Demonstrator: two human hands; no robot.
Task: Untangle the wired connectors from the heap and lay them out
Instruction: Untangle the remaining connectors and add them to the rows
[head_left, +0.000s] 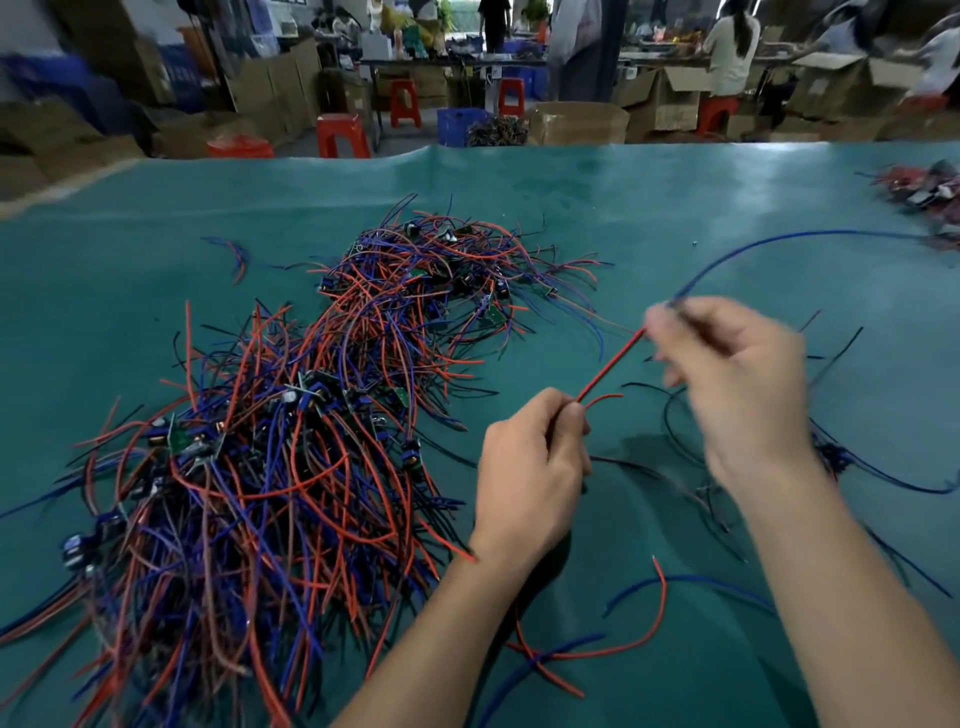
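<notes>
I see the heap (291, 441) of red, blue and black wired connectors sprawling over the left half of the green desk (597, 208). A red wire (613, 364) runs taut between my two hands, just right of the heap. My left hand (530, 467) pinches its lower end, fingers curled round it. My right hand (737, 384), blurred, grips the upper end along with a blue wire (753, 247) arching away right. Loose wires (623, 639) lie on the desk near my forearms.

Red plastic stools (340, 134) stand beyond the green table cover (675, 197), among cardboard boxes (579, 122) (one blue crate (460, 124) too).
</notes>
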